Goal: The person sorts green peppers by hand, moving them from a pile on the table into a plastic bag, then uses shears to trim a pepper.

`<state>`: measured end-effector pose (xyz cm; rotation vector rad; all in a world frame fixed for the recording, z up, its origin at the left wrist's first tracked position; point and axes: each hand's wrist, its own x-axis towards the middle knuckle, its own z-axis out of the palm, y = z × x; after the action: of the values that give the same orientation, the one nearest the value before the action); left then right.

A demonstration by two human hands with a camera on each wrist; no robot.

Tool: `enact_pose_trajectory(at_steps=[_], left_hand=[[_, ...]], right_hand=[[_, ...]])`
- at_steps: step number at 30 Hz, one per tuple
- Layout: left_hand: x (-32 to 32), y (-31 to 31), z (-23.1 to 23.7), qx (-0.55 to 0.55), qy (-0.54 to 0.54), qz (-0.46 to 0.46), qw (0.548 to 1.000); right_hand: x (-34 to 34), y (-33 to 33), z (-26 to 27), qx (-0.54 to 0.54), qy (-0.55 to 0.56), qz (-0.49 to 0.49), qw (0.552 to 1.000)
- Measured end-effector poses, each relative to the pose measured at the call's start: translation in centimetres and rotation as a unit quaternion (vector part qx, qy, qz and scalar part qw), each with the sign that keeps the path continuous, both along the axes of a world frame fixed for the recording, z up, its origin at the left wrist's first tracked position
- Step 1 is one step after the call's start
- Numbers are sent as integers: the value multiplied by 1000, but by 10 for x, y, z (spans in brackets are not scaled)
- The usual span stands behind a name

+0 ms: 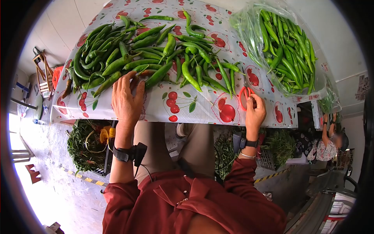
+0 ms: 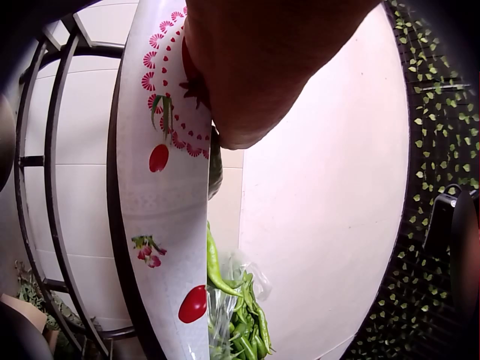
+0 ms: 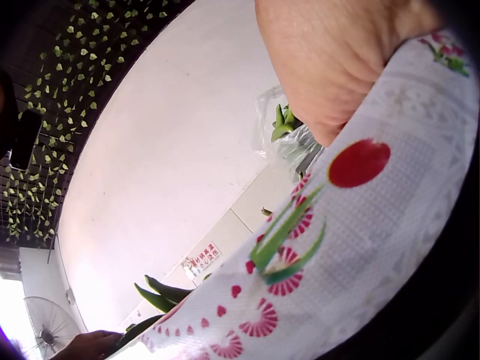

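A big heap of long green chili peppers (image 1: 148,50) covers the left and middle of the patterned tablecloth. My left hand (image 1: 127,95) lies at the heap's near edge, its fingers bent loosely over the peppers beside a reddish-brown one (image 1: 146,73). What lies under those fingertips is hidden. Toward the right, my right hand (image 1: 256,111) holds red-handled scissors (image 1: 243,97) by the handles, with the blades pointing away from me. In the right wrist view that hand (image 3: 337,60) is seen from its heel, low over the cloth, and the scissors are hidden.
A clear plastic bag (image 1: 249,35) full of green chilies stands at the back right. The tablecloth (image 1: 187,113) ends just in front of my lap. Crates of leafy green stems (image 1: 87,146) sit on the floor below. Another person (image 1: 327,146) is at the far right.
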<state>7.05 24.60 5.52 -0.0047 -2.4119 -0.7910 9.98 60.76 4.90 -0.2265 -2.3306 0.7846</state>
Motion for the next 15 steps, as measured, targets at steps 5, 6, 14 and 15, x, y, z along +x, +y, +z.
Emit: enact_pose_trajectory(at_steps=[5, 6, 14, 15], left_hand=[[0, 0, 0, 1, 5, -1, 1000], [0, 0, 0, 5, 6, -2, 1000], [0, 0, 1, 15, -4, -5, 1000], [0, 0, 0, 14, -3, -4, 1000]], right_hand=[[-1, 3, -3, 2, 10, 7, 1000], [-1, 3, -3, 5, 12, 8, 1000], [-1, 1, -3, -5, 13, 5, 1000], [-1, 2, -3, -3, 13, 5, 1000]])
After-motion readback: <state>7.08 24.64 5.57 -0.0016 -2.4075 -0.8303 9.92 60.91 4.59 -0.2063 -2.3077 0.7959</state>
